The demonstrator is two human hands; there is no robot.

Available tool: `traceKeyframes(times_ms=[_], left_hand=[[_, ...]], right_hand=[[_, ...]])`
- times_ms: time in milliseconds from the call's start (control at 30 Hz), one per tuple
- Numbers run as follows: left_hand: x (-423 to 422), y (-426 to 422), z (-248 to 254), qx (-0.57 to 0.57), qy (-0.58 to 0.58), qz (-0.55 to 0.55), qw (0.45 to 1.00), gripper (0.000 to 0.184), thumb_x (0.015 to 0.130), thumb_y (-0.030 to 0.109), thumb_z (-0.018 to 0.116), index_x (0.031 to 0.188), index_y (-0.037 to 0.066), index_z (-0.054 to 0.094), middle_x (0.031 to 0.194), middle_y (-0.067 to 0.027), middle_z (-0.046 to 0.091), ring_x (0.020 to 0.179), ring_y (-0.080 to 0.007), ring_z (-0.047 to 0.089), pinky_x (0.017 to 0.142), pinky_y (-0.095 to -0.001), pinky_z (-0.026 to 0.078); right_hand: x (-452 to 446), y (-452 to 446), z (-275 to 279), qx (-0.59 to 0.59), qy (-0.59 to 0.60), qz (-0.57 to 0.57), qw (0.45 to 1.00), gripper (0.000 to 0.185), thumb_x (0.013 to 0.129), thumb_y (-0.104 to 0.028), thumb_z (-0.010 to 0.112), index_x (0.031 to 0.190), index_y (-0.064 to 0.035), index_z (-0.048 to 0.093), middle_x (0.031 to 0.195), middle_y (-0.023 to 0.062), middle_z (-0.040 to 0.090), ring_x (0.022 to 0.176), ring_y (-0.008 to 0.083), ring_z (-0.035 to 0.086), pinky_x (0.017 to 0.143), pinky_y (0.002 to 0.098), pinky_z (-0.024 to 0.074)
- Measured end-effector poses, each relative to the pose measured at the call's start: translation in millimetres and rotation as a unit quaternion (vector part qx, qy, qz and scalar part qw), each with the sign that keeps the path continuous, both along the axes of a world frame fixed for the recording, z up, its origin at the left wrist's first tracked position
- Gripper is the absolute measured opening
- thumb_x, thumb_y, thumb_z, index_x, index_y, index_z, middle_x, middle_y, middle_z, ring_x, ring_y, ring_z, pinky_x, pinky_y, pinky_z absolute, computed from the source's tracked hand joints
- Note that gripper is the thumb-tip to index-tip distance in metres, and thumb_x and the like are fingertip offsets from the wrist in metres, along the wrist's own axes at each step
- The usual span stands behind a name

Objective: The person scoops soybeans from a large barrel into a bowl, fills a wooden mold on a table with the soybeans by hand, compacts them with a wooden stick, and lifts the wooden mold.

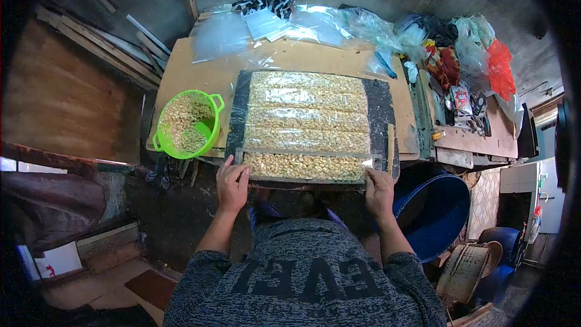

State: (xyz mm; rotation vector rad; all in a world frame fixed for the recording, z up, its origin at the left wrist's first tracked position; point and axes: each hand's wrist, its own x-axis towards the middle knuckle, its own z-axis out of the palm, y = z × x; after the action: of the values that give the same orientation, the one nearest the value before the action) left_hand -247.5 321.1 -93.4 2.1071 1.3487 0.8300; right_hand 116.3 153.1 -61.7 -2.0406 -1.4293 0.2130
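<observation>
Several long rows of pale, bean-like pieces (308, 113) under clear plastic lie side by side on a dark board (379, 106). Along the board's front edge is one more row (302, 166), framed by a strip behind it and covered by clear plastic film (372, 161). At this row's left end, my left hand (232, 183) has its fingers bent at the film's corner; the grip itself is partly hidden. My right hand (379, 189) pinches the film's right end between thumb and fingers. A green colander (210, 139) holding loose pale pieces stands left of the board.
Clear plastic sheets (221, 37) and a striped black-and-white bag (266, 3) lie at the back of the wooden table (175, 79). More bags, one red (500, 66), are heaped at right. A blue barrel (433, 212) stands below the table's right front edge.
</observation>
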Motion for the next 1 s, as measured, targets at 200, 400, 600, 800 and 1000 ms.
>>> traceKeyframes(times_ms=[200, 400, 600, 800, 1000], left_hand=[[5, 5, -2, 0.026, 0.040, 0.032, 0.998, 0.014, 0.089, 0.014, 0.066, 0.102, 0.010, 0.071, 0.100, -0.0089, 0.070, 0.115, -0.0329, 0.058, 0.102, -0.0469, 0.038], [12, 9, 0, 0.052, 0.080, 0.038, 0.995, 0.016, 0.086, 0.012, 0.068, 0.101, 0.010, 0.069, 0.100, -0.0093, 0.069, 0.114, -0.0326, 0.058, 0.100, -0.0471, 0.038], [16, 7, 1, 0.055, 0.096, 0.052, 0.992, 0.024, 0.084, 0.010, 0.069, 0.108, 0.012, 0.068, 0.105, -0.0075, 0.068, 0.115, -0.0313, 0.058, 0.100, -0.0482, 0.038], [15, 8, -3, 0.064, 0.103, 0.050, 0.991, 0.029, 0.085, 0.009, 0.068, 0.114, 0.010, 0.066, 0.106, -0.0087, 0.067, 0.116, -0.0320, 0.056, 0.101, -0.0483, 0.037], [17, 9, 0, 0.051, 0.110, 0.057, 0.991, 0.031, 0.085, 0.009, 0.067, 0.116, 0.009, 0.066, 0.107, -0.0101, 0.067, 0.116, -0.0322, 0.056, 0.101, -0.0475, 0.037]], right_hand=[[5, 10, -3, -0.019, -0.002, -0.046, 0.999, 0.029, 0.083, -0.004, 0.067, 0.112, -0.0080, 0.068, 0.095, 0.0122, 0.068, 0.092, 0.0323, 0.062, 0.086, 0.0433, 0.0442], [4, 17, -4, -0.052, -0.101, -0.035, 0.993, 0.035, 0.085, -0.007, 0.068, 0.120, -0.0104, 0.064, 0.095, 0.0104, 0.067, 0.094, 0.0311, 0.061, 0.086, 0.0433, 0.0428], [0, 21, -3, -0.024, -0.092, -0.057, 0.994, 0.038, 0.087, -0.005, 0.063, 0.125, -0.0057, 0.058, 0.107, 0.0155, 0.062, 0.100, 0.0349, 0.059, 0.091, 0.0460, 0.0420], [-15, 10, 12, 0.072, -0.178, -0.082, 0.978, 0.039, 0.086, -0.006, 0.064, 0.125, -0.0053, 0.059, 0.114, 0.0166, 0.059, 0.109, 0.0359, 0.056, 0.093, 0.0471, 0.0407], [-37, -19, -12, -0.071, -0.176, 0.059, 0.980, 0.051, 0.085, -0.026, 0.070, 0.133, -0.0123, 0.058, 0.138, 0.0125, 0.052, 0.136, 0.0335, 0.041, 0.114, 0.0521, 0.0257]])
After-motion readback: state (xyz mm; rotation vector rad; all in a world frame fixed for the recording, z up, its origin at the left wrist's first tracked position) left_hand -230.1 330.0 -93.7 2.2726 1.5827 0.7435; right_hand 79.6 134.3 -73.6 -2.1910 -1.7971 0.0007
